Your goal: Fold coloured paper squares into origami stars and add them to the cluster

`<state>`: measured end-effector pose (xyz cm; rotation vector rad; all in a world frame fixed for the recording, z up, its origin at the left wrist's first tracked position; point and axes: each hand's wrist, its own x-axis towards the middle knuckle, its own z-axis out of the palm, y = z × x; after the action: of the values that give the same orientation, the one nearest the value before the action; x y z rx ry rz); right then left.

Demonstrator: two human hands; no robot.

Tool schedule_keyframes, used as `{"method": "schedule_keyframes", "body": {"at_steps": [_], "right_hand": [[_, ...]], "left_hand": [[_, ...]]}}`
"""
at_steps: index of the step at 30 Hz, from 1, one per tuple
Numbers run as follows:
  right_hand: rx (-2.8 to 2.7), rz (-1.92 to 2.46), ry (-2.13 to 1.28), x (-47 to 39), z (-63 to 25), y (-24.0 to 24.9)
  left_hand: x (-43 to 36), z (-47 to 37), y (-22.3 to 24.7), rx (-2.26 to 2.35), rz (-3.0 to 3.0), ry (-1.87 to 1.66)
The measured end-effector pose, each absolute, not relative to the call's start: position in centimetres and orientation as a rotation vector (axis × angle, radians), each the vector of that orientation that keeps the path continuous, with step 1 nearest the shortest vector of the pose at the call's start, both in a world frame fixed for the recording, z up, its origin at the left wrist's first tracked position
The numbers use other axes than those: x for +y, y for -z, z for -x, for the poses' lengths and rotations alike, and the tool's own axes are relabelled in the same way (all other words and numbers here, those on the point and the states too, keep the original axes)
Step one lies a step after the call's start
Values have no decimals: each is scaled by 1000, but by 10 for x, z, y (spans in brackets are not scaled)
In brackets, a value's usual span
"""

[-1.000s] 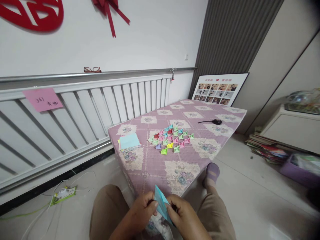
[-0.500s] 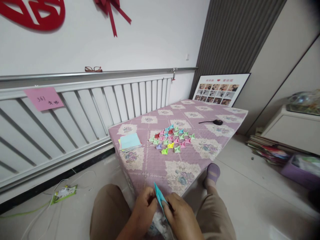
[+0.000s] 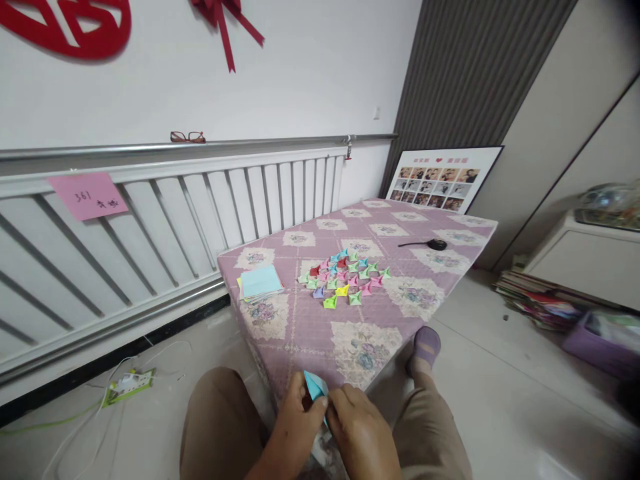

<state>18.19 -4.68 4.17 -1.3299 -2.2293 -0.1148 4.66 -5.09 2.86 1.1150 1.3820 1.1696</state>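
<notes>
A folded piece of blue paper is held between both hands at the near edge of the table. My left hand grips its left side, the thumb pressed on the paper. On the right side, my right hand has its fingers closed on the same paper, its lower part hidden by the hands. Several small folded paper pieces in green, pink, yellow, red, blue and purple stand grouped on the tablecloth. Left of them lies a stack of square paper sheets, light blue on top.
The patterned tablecloth covers the table. A black round object with a strap lies at the far right. Beside the table's left side runs a white radiator. On the floor at left is a power strip.
The blue paper has been turned and opened out, showing a lighter face. My left thumb now presses over it, and my right hand has turned with its back more upward.
</notes>
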Motion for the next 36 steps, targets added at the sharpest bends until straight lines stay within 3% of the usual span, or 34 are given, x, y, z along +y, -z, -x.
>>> {"method": "schedule_keyframes", "body": {"at_steps": [9, 24, 36], "right_hand": [[-2121, 1395, -52, -43, -187, -38], [-2005, 1278, -74, -43, -184, -39], [-1816, 1459, -657, -36, -192, -41]], "left_hand": [[-50, -49, -35, 1657, -1289, -1126], [-42, -51, -40, 1691, -1420, -1009], [-37, -37, -30, 1686, -1638, -915]]}}
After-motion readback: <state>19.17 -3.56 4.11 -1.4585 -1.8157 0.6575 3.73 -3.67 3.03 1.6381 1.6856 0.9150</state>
